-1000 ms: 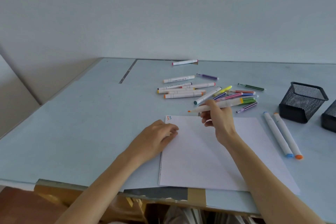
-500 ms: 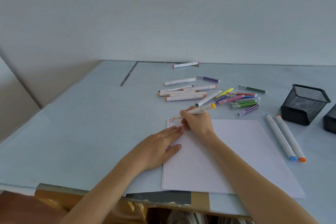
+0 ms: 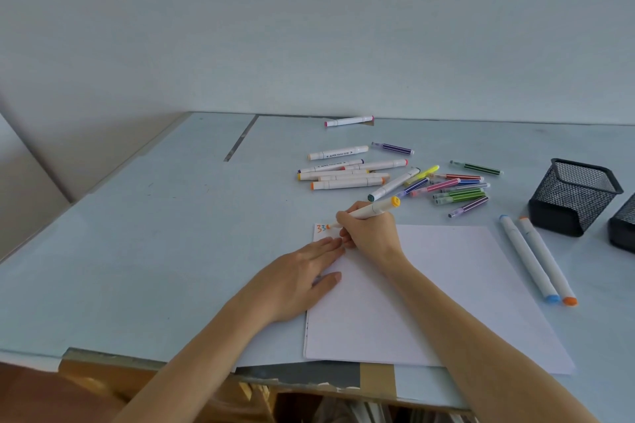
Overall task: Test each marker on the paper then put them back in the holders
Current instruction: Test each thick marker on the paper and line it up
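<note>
Right hand [image 3: 372,233] pinches marker [image 3: 372,210], tip marking paper [image 3: 429,285] corner | left hand [image 3: 302,280] flat, fingers straight, steadying sheet | next, likely: recap, drop into holder [image 3: 574,196]

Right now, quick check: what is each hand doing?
Left hand: open, fingers straight, pressing flat on the paper.
Right hand: closed around the yellow-capped marker, its tip at the paper's top left corner.

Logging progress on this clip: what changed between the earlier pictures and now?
The right hand brought its marker down to the paper's top-left corner, tip by the test marks. The left hand flattened on the paper. The loose markers and holders stayed put.
</note>
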